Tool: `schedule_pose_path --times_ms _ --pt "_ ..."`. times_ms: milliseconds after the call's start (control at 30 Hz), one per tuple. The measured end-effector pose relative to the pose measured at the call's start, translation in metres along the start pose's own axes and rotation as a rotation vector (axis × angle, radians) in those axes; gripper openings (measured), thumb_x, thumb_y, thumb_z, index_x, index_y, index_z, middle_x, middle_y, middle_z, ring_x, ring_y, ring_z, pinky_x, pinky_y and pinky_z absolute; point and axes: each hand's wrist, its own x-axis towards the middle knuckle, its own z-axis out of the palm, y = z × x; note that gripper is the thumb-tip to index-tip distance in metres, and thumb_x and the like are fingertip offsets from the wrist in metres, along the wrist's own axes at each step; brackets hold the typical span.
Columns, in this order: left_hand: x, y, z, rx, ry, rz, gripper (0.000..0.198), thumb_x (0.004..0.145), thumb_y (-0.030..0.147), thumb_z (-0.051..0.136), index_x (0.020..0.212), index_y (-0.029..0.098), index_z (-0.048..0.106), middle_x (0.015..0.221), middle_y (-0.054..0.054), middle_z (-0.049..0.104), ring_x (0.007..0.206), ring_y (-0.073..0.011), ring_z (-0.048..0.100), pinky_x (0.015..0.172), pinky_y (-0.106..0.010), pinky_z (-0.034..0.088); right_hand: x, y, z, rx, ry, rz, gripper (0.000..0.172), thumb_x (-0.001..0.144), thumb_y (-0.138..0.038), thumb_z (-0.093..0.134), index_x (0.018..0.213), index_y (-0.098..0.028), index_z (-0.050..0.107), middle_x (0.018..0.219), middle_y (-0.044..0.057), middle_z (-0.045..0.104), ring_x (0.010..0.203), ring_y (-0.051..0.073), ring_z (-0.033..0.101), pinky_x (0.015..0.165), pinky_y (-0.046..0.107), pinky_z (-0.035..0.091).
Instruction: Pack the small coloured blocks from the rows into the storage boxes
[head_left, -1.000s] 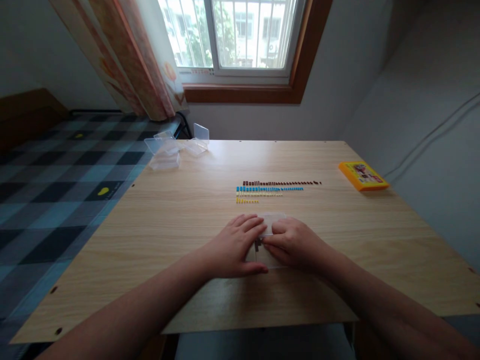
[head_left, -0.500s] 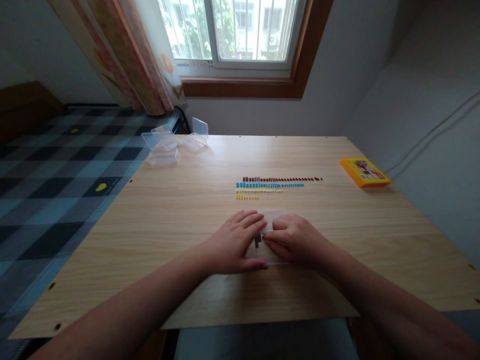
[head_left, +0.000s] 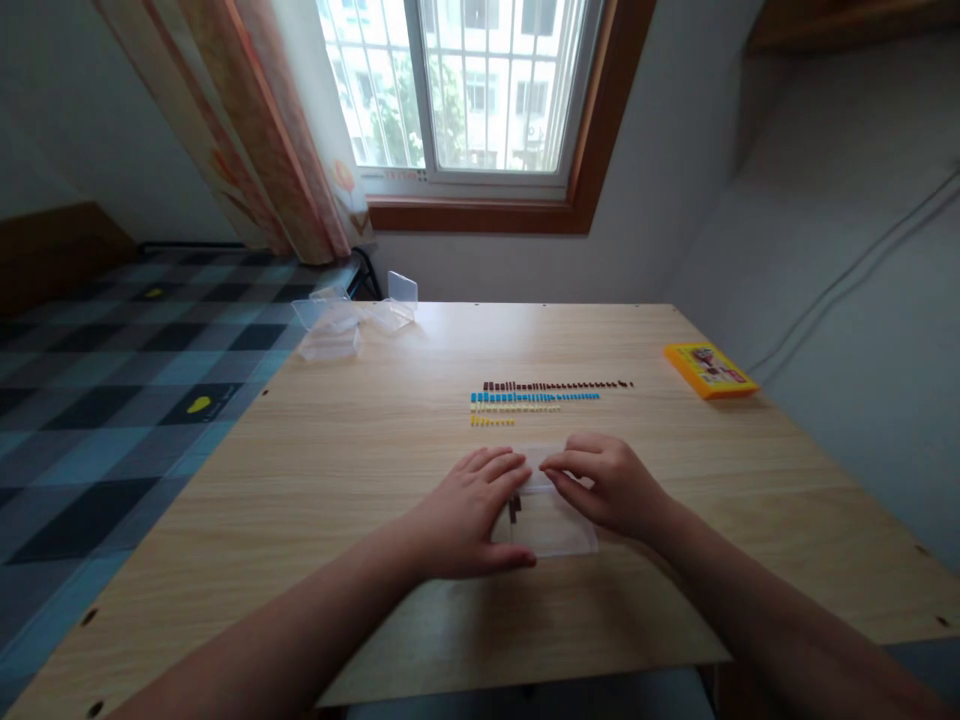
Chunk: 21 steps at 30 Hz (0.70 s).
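Your left hand (head_left: 469, 510) lies flat on the clear plastic box (head_left: 559, 528); your right hand (head_left: 611, 485) pinches its far rim. Likely light and slick: hold the side walls.

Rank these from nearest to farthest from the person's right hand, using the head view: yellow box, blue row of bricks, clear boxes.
1. Blue row, just beyond the right hand.
2. Yellow box, at the table's right edge.
3. Clear boxes, at the far left corner.
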Motion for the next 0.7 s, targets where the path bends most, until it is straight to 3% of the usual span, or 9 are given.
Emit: schedule_pose_path --times_ms 100,267,400,500,700 --pt "-0.001 -0.001 0.000 -0.010 0.016 0.014 0.092 0.079 0.068 0.074 0.151 0.018 0.048 0.158 -0.019 0.047 0.148 -0.0399 0.039 0.124 -0.059 0.027 0.013 0.004 -0.007 -0.005 0.033 0.023 0.019 0.099 -0.023 0.059 0.096 -0.017 0.077 0.079 0.005 0.068 0.074 0.017 0.061 0.071 0.029 0.046" --pt "-0.001 0.000 -0.001 -0.001 0.003 -0.009 0.092 0.077 0.067 0.077 0.150 0.016 0.050 0.158 -0.019 0.046 0.148 -0.0402 0.039 0.124 -0.060 0.027 0.061 0.021 -0.008 -0.058 -0.099 0.070 0.027 0.103 -0.030 0.055 0.107 -0.019 0.079 0.093 0.008 0.072 0.088 0.019 0.064 0.082 0.032 0.048" --pt "-0.001 0.000 0.000 -0.008 0.010 -0.008 0.092 0.077 0.066 0.078 0.149 0.015 0.051 0.158 -0.019 0.047 0.148 -0.0401 0.039 0.124 -0.060 0.028 0.110 0.046 0.010 -0.224 -0.182 0.101 0.029 0.103 -0.030 0.055 0.098 -0.019 0.082 0.102 0.009 0.074 0.097 0.021 0.063 0.094 0.035 0.044" --pt "-0.001 -0.001 0.001 -0.011 0.022 -0.004 0.093 0.077 0.067 0.076 0.149 0.014 0.052 0.157 -0.019 0.049 0.148 -0.0392 0.039 0.125 -0.057 0.027 0.138 0.063 0.028 -0.256 -0.213 0.123 0.030 0.101 -0.029 0.059 0.087 -0.020 0.083 0.101 0.009 0.076 0.095 0.020 0.064 0.093 0.034 0.044" --pt "-0.002 0.000 0.002 -0.036 0.030 -0.017 0.093 0.076 0.068 0.077 0.149 0.015 0.052 0.157 -0.018 0.048 0.148 -0.0389 0.039 0.125 -0.056 0.027 0.159 0.080 0.053 -0.271 -0.271 0.168 0.025 0.096 -0.030 0.063 0.088 -0.025 0.085 0.100 0.004 0.079 0.095 0.019 0.066 0.088 0.028 0.045"
